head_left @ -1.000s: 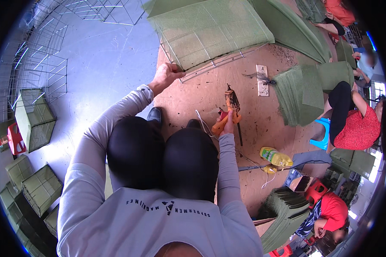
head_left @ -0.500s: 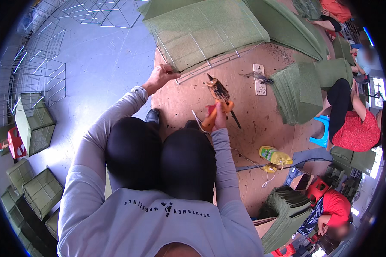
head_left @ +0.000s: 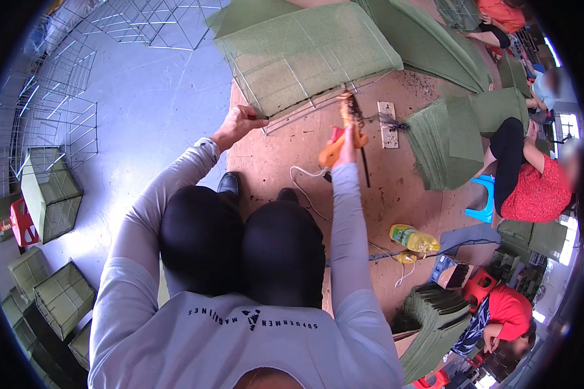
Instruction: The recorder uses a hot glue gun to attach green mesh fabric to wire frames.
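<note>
A green mesh sheet lies over a wire frame on the board ahead of me. My left hand pinches the sheet's near left corner against the frame's wire, thumb and fingers closed. My right hand is wrapped round an orange glue gun with a red trigger, a dark-smeared front and a white cord. A thin black stick points back from it. The gun's nozzle is at the near edge of the mesh, right of the left hand; whether it touches is blurred.
A stained white plate with dark strands and a stack of green mesh sheets lie to the right. Nearer are a yellow bottle and a cord connector. Wire cages stand left. Other people sit along the right.
My right hand has moved the glue gun forward and right, up to the mesh's near edge. The left hand keeps its pinch on the corner, which has shifted slightly nearer.
</note>
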A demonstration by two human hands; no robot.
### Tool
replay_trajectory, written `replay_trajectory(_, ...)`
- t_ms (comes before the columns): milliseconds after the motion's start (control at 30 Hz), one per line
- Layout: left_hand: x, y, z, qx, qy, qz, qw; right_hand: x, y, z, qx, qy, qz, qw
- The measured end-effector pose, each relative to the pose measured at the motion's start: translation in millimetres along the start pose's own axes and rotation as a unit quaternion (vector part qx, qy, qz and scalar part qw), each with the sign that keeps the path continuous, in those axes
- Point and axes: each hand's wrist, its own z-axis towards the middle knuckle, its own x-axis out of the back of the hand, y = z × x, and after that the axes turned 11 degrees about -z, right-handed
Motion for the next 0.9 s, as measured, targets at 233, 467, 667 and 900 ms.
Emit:
replay_trajectory(233,11,-2,-4,0.025,0.006,0.021,0.999,91,14,39,-0.042,0.114,0.061,0.991)
replay_trajectory(467,1,9,-2,0.051,0.001,0.036,0.998,202,71,27,-0.073,0.175,0.074,0.979)
replay_trajectory(667,-1,10,-5,0.080,0.005,-0.019,0.997,214,84,36,-0.084,0.154,0.140,0.974)
replay_trajectory(900,9,12,-15,0.089,0.020,0.015,0.996,232,149,63,-0.105,0.166,0.055,0.979)
